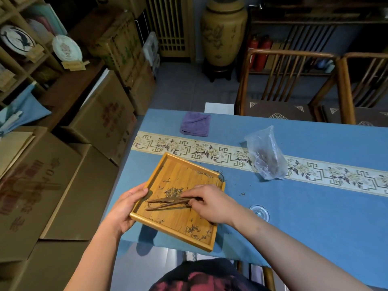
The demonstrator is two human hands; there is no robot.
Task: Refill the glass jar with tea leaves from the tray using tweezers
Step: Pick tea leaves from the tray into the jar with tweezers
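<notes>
A square wooden tray (168, 229) is lifted and tilted above the table's near left corner. My left hand (123, 208) grips its left rim. My right hand (212, 203) holds dark wooden tweezers (168, 203) that lie flat across the tray, tips pointing left, just below a small pile of tea leaves (173, 191). More loose leaves (196, 231) are scattered near the tray's lower right corner. The rim of a glass jar (220, 174) peeks out behind the tray's far right corner, mostly hidden. A round glass lid (260, 211) lies on the cloth to the right of my right wrist.
A blue tablecloth (315, 206) with a patterned runner covers the table. A clear plastic bag (267, 156) with tea sits on the runner. A folded purple cloth (195, 123) lies at the far edge. Cardboard boxes (63, 185) stand left; wooden chairs (283, 80) stand behind the table.
</notes>
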